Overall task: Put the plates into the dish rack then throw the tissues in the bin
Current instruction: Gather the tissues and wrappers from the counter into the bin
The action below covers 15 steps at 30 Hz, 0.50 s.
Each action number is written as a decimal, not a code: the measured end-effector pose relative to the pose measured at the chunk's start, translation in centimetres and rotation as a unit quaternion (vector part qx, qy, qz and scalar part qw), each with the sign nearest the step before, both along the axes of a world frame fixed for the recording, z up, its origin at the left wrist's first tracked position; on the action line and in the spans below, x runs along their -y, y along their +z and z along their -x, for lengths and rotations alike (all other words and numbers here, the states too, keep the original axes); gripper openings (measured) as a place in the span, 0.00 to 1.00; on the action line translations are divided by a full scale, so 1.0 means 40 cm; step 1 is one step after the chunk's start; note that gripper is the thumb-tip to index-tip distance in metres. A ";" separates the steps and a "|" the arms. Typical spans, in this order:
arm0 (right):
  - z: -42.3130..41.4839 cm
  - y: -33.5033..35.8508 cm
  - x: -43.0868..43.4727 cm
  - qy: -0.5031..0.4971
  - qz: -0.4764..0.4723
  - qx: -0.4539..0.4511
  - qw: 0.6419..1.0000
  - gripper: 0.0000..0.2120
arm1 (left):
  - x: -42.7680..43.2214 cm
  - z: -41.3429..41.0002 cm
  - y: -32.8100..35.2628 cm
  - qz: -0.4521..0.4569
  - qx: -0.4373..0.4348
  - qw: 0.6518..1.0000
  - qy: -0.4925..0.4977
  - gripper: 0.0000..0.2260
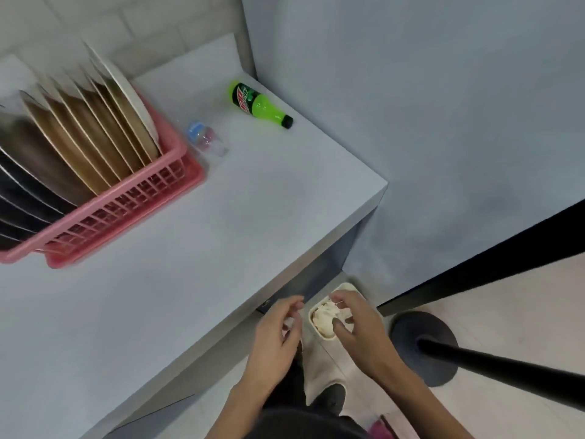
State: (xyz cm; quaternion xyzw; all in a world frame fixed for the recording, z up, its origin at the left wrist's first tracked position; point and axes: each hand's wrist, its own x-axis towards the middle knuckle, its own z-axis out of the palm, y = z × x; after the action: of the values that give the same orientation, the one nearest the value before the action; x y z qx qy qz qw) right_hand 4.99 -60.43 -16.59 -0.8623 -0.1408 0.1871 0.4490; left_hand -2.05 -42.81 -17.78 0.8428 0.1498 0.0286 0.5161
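Note:
Several plates (104, 128), pale and dark, stand on edge in the pink dish rack (133, 198) at the table's left. On the floor past the table's near corner stands a cream bin (316, 359) with crumpled white tissues (323, 318) inside. Both hands hover over it. My left hand (275, 337) is at the bin's left edge with loosely curled fingers, and I see nothing gripped in it. My right hand (357, 324) hangs directly above the tissues with its fingers spread and curved. Whether its fingertips touch the tissues is unclear.
A green soda bottle (259, 104) lies near the white table's (190, 248) far corner, and a small clear bottle with a blue cap (205, 139) lies beside the rack. A black stand base (424, 343) with a pole sits on the floor right of the bin. A wall is behind.

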 end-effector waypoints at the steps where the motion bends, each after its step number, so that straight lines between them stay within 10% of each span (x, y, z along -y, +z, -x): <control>1: -0.026 0.014 -0.016 0.002 -0.005 0.008 1.000 0.19 | -0.016 -0.016 0.013 0.002 0.008 1.000 0.018 0.16; 15: -0.496 0.151 -0.341 0.042 -0.026 0.070 0.996 0.17 | -0.392 -0.471 0.135 -0.039 0.032 0.996 0.073 0.17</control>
State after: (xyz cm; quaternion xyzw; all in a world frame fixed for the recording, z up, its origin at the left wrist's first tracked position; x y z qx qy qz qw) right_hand 24.83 -46.78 -10.54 -0.8548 -0.2125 0.1415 0.4519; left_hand 16.78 -27.15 -12.39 0.8478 0.1934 0.0989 0.4838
